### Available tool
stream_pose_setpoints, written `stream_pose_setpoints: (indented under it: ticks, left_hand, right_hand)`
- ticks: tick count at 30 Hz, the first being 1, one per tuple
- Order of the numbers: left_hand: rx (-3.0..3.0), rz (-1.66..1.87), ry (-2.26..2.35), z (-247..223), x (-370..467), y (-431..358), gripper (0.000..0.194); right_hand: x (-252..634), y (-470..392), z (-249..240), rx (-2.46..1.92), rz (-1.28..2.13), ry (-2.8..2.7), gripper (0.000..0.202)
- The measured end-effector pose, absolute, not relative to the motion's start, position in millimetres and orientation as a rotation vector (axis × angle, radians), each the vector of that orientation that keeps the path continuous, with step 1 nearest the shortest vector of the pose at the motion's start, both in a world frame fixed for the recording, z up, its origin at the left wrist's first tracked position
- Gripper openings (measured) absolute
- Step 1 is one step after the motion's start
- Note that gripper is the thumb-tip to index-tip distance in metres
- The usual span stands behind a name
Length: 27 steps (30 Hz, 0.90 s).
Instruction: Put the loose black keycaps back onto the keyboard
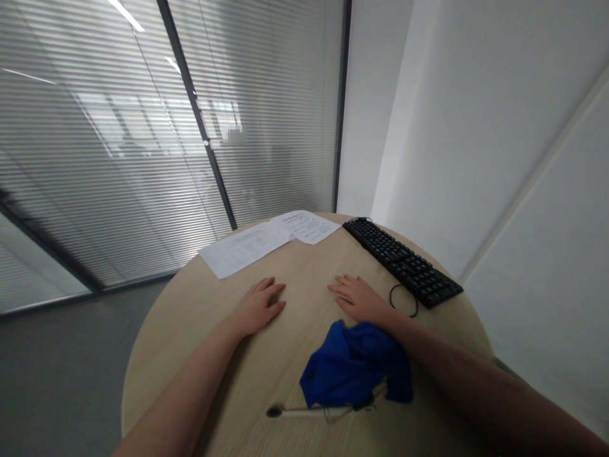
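My left hand (261, 306) rests on the round wooden table (304, 289), fingers apart and holding nothing. Across from it, my right hand (358, 297) lies palm down with its fingers spread, also without anything in it. A crumpled blue cloth (354, 365) sits just below my right hand, beside the forearm. Partly under the cloth's near edge is a thin, pale, stick-like item (304, 412) with a dark round end; its kind is hard to make out, and wire-like pieces lie by it.
Printed paper sheets (252, 246) lie at the table's far left edge. A black keyboard (399, 257) stretches along the right edge, with a loop of black cable (403, 303) near my right wrist. Beyond are a glass partition with blinds (280, 114) and a white wall (499, 127).
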<state>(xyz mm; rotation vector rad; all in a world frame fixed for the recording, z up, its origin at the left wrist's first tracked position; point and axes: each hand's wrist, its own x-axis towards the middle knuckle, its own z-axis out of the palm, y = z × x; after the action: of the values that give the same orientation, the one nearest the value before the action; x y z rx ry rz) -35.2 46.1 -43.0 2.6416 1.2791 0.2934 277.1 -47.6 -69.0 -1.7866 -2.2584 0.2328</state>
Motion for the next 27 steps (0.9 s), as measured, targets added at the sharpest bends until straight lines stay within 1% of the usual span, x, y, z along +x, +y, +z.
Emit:
stream_pose_setpoints:
  ticks: [17,27]
  left_hand:
    - [2.617,0.312,1.256,-46.8,-38.9,51.3,0.06]
    - [2.616,0.267,1.255,-45.4,-38.8,51.4,0.063]
  right_hand:
    - [278.9,-48.6,-67.4,-1.8,0.294,-2.264,0.052]
    - [280.0,-46.7,-69.2,-1.788,0.296,-2.265,0.051]
